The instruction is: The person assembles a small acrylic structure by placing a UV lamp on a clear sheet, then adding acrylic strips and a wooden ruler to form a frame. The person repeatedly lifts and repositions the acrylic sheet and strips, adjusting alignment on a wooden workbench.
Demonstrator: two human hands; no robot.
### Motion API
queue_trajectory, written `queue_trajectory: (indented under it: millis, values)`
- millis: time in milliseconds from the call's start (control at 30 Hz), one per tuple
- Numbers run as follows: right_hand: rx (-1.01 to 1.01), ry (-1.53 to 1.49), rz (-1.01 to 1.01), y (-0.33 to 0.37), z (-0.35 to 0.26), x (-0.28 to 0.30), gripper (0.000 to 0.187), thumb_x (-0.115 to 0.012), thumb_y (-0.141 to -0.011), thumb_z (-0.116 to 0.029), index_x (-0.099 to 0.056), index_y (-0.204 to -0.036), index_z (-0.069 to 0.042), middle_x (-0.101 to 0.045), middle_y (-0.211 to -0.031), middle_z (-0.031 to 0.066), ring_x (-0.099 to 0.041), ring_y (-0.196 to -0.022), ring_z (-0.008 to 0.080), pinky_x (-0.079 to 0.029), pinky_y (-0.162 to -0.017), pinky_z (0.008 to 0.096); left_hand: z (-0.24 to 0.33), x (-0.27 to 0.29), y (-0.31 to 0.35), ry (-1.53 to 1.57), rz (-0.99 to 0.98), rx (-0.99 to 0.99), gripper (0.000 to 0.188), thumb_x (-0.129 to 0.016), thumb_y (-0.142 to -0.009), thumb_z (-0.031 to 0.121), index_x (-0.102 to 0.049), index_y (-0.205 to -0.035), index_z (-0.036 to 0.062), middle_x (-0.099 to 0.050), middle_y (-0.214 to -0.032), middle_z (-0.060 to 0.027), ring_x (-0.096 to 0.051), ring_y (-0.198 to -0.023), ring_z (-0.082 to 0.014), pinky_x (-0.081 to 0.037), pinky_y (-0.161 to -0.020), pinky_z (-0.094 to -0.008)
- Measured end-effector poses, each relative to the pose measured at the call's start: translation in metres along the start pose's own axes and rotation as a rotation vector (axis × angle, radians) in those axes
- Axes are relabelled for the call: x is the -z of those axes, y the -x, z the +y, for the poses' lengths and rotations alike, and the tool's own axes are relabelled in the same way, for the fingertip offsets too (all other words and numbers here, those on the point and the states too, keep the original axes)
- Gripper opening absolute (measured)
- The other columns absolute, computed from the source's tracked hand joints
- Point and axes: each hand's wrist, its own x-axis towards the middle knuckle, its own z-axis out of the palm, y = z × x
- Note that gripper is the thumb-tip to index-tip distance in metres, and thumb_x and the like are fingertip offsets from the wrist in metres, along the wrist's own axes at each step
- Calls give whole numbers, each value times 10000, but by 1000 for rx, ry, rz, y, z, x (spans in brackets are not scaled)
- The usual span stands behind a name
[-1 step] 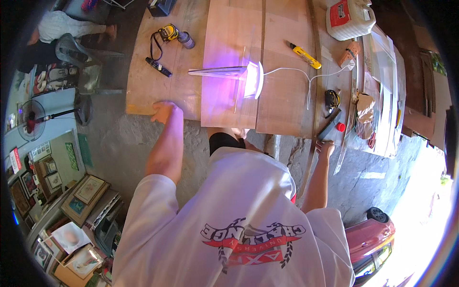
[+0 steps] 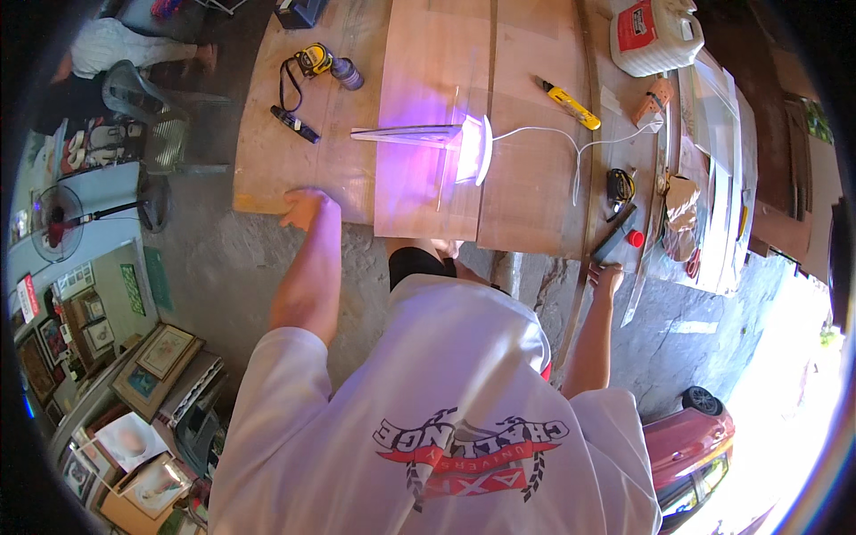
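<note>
Nothing has moved since the earlier picture, which is from the same moment; both hands are in the same places. The person leans over a wooden board (image 2: 312, 134) that lies on a low work surface. The left hand (image 2: 303, 207) rests flat on the near edge of this board with the fingers spread open, and it holds nothing. The right hand (image 2: 606, 275) is at the near end of a dark flat tool (image 2: 615, 234) with a red cap (image 2: 634, 238) beside it; whether the fingers close on the tool cannot be told. Between the two hands, further away on the boards, a small lamp (image 2: 473, 150) gives violet light, and its white cable (image 2: 571, 147) runs to the right. A yellow knife (image 2: 568, 103) lies beyond the cable. At the far left of the board there is a yellow tape measure (image 2: 314, 60) and a dark marker (image 2: 295, 124). A white canister (image 2: 655, 34) stands at the far right.
</note>
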Motion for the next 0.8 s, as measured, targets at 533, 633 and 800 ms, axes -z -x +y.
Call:
queue_trajectory:
  millis: [533,633,800]
  values:
    - [-41,140,102,3,-10,5,233,-361,-979,-277,-499,-1043,-100,-689,-845,158,-668,-615,267,-519,-515,414,34,23,31,-69,-88,43,548,-337,-947,443,-337,-1271,2,-632,-1110,-315,-663,-950,-481,-542,-818,-605]
    - [-73,123,102,0,-9,8,412,-283,-1041,-395,-508,-1118,-57,-693,-859,162,-667,-615,264,-534,-503,392,34,22,30,-100,-99,49,534,-315,-956,438,-345,-1251,-6,-626,-1119,-324,-659,-958,-484,-539,-830,-604]
    - [-145,169,131,-3,-11,11,539,-220,-1058,-463,-501,-1214,-30,-703,-863,151,-680,-662,270,-547,-535,387,37,18,28,-161,-77,88,511,-290,-970,421,-333,-1255,-1,-618,-1127,-337,-658,-962,-484,-528,-823,-623]
